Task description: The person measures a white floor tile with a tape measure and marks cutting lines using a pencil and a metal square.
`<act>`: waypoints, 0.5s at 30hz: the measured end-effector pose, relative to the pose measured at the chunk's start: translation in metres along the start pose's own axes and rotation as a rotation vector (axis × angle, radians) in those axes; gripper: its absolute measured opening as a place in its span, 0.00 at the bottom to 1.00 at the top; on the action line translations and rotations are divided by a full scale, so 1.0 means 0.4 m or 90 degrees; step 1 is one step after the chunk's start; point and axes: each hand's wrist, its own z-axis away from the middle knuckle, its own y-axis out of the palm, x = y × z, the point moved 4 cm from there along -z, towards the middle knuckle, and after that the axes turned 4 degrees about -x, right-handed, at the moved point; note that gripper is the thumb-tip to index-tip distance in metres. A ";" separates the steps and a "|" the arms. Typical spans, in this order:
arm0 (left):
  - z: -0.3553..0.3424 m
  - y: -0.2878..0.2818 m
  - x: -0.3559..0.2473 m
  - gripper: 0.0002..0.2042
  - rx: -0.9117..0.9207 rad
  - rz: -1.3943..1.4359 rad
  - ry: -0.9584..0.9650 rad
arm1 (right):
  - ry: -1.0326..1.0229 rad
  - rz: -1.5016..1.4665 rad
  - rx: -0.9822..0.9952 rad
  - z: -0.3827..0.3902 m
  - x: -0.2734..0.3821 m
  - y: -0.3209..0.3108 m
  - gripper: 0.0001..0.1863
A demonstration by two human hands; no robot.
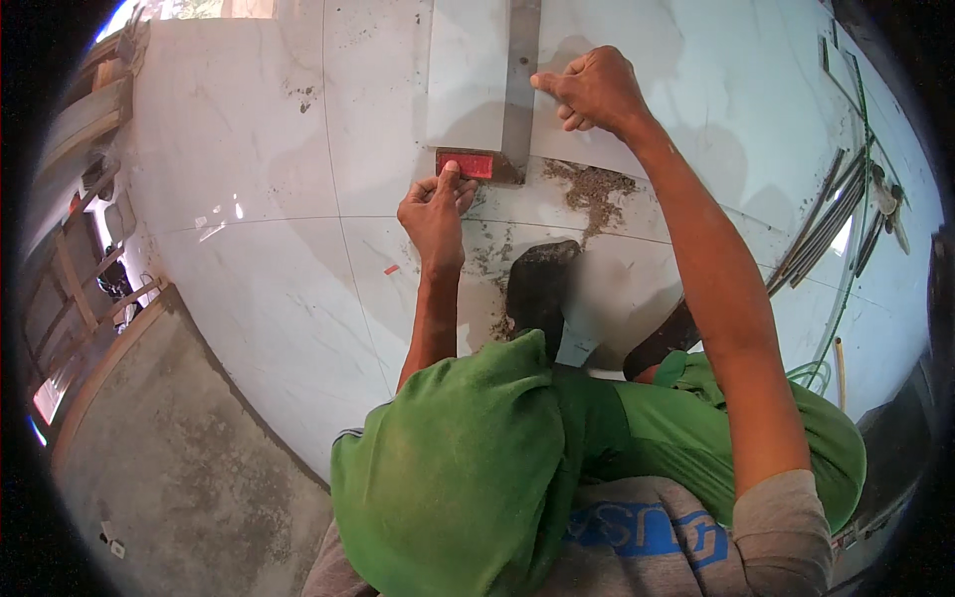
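Left hand (435,216) has the red block (478,166) pinched: thumb on its face, other fingers bent in at its near edge. Block sits at the near end of the narrow white panel (468,80), right by the bottom of the brownish strip (521,90) that runs along the panel's right side. Can't tell if block touches panel.

Right hand (594,92) is up and to the right, just right of the strip. Fingers curled, thumb and index tips close together, aimed left; can't tell if anything is between them.

Clutter: brown grit (594,194) on the white tile floor (249,289), just right of the strip's near end. More specks around the block. 1 dark shoe (540,284) is planted close below, near the grit. 1 small red scrap (391,270) left of it, well apart.

Far right: bundle of thin dark rods (821,224), green line (858,199) running past them, 1 yellow rod (841,373) lower down. All clear of the hands. Left side: grey concrete slab (199,448) lower, timber framing (75,264) above it.
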 end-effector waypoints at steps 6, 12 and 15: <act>0.000 -0.001 -0.002 0.15 0.015 0.027 -0.021 | 0.008 -0.011 -0.009 0.011 0.015 -0.002 0.25; 0.004 -0.005 0.012 0.15 0.036 0.068 -0.013 | 0.022 0.001 0.000 0.005 0.019 -0.005 0.25; 0.011 -0.004 0.012 0.16 0.038 0.081 0.000 | 0.024 0.005 -0.012 0.001 0.015 -0.003 0.25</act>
